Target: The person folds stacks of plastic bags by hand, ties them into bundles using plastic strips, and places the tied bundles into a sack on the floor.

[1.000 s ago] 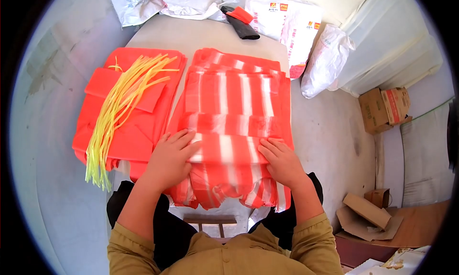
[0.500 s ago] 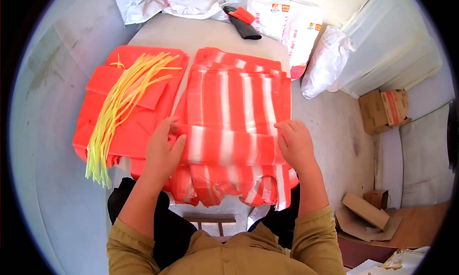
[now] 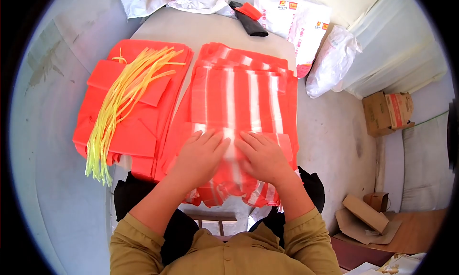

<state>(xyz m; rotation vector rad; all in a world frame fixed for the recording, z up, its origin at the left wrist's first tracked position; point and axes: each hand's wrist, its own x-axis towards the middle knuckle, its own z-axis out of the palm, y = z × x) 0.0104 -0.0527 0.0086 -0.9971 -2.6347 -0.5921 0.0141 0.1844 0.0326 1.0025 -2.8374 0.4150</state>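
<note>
Red-and-white striped plastic bags (image 3: 232, 96), one stack: lying on the near right part of the pale table (image 3: 174, 26), the near end turned up into a folded band (image 3: 282, 142) across the width, crumpled edges hanging towards me at the near side.

Left hand (image 3: 201, 155), one: palm down, unclenched, fingers extended over the band, left of its middle, gripping nothing that I can see. Right hand (image 3: 263, 158), one: likewise open and palm down, on the band just right of the middle, fingertips pointing to the far side.

Change noted: half a second ago my hands were well apart at the band's left and right ends, fingers curved; now they lie close together near its middle, a narrow gap between them.

Plain red stack (image 3: 126, 127), one: left of the striped stack, close beside it, with a smaller folded red piece (image 3: 107, 74) on top. Yellow strips (image 3: 119, 103), one loose bundle: laid slantwise over the red stack, near ends hanging past its edge.

Black item (image 3: 251, 25) with a red piece (image 3: 248, 10) on it: far edge of the table, beside white printed sacks (image 3: 275, 17).
</note>
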